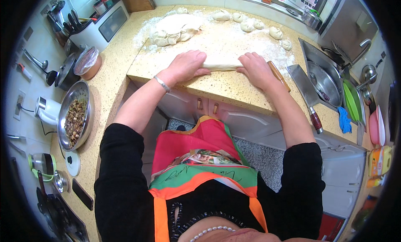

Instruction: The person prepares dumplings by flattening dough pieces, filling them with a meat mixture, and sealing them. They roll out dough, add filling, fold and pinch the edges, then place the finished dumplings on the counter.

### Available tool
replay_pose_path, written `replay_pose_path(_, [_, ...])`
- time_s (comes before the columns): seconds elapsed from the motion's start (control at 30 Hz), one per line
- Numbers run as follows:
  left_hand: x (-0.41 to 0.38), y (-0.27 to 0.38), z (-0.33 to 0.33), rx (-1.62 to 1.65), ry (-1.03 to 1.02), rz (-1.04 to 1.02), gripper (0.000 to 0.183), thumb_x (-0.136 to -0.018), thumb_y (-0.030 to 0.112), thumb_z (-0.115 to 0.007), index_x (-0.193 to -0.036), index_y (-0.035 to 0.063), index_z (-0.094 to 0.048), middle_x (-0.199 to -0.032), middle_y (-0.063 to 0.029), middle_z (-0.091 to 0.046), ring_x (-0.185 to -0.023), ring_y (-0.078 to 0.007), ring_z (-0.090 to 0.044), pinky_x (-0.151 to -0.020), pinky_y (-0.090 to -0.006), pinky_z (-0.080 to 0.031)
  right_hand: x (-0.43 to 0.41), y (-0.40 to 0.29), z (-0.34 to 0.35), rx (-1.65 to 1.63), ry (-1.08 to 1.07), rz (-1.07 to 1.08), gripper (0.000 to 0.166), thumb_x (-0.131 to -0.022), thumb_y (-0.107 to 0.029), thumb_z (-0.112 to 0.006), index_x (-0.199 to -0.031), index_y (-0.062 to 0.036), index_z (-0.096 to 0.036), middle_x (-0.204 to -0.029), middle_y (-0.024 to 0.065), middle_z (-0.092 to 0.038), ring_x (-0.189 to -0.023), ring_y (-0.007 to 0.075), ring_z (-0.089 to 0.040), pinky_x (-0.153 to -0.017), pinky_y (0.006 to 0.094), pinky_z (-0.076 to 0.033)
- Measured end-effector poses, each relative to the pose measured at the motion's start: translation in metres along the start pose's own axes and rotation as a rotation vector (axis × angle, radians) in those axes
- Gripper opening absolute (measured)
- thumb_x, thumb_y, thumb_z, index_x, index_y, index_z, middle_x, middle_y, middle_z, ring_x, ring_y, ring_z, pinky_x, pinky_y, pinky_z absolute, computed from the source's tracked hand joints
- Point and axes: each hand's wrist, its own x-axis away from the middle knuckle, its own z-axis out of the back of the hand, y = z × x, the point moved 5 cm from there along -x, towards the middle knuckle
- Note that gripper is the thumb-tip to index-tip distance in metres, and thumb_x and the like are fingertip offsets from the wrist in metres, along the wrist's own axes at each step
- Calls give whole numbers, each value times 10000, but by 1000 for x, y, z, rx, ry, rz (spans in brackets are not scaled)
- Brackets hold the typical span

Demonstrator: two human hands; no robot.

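Note:
A pale roll of dough (221, 66) lies along the front of the floured worktop (200, 77). My left hand (189, 64) has hold of its left end, and my right hand (255, 68) grips the right end, thumbs on the near side. Behind my left hand rests a large floured dough mass (175, 29). Several small dough pieces, some pleated like buns (275, 33), sit along the back right. A wooden rolling pin (278, 76) lies just beyond my right hand, partly hidden by it.
A cleaver (305, 90) lies at the right beside the sink (302, 43). On the left counter are a steel bowl of chopped filling (89, 129), a plastic-covered tub (97, 62) and a phone (82, 194). A knife block (80, 35) stands at the back left.

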Motion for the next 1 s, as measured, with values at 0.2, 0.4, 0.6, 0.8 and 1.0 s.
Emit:
replay_pose_path(0.2, [12,-3,-14,-8,137,5,467,-961,464,-761,-1055,31,-612,-1098,-171,-689,-1068,-377,-671,-903,-483,-572,-20,-37,3,25,123,109,550,-984,-414,-745,-1388,-60,-626,-1262,146,-695,-1246,345,-619,-1049,465,-498])
replay_pose_path(0.4, [17,-18,-2,-16,68,-55,444,-961,478,-752,-1020,58,-621,-1055,-142,-699,-1027,-350,-694,-816,-477,-596,-34,-38,-4,35,-35,110,480,-972,-495,-727,-1157,-60,-647,-1034,142,-720,-1053,348,-701,-884,455,-578])
replay_pose_path(0.6, [47,-25,-3,-85,163,-25,461,-933,488,-785,-1016,73,-602,-977,-129,-658,-950,-355,-682,-766,-471,-578,-21,-41,-6,-2,-5,123,482,-983,-481,-724,-1269,-97,-671,-1159,123,-719,-1170,314,-664,-975,439,-542])
replay_pose_path(0.8, [38,-24,5,-238,123,-73,560,-958,593,-713,-1205,93,-663,-1043,-121,-679,-1035,-323,-671,-861,-465,-545,42,42,40,44,194,-60,434,-1035,-244,-686,-1441,-93,-652,-1304,176,-736,-1215,372,-668,-1063,473,-520])
replay_pose_path(1.0, [-33,37,-6,-8,91,-184,649,-980,484,-732,-1456,66,-590,-1154,-155,-687,-1118,-338,-655,-967,-450,-531,216,129,95,309,-276,-730,526,-959,-283,-751,-1429,-95,-608,-1252,252,-691,-1125,473,-675,-948,554,-549])
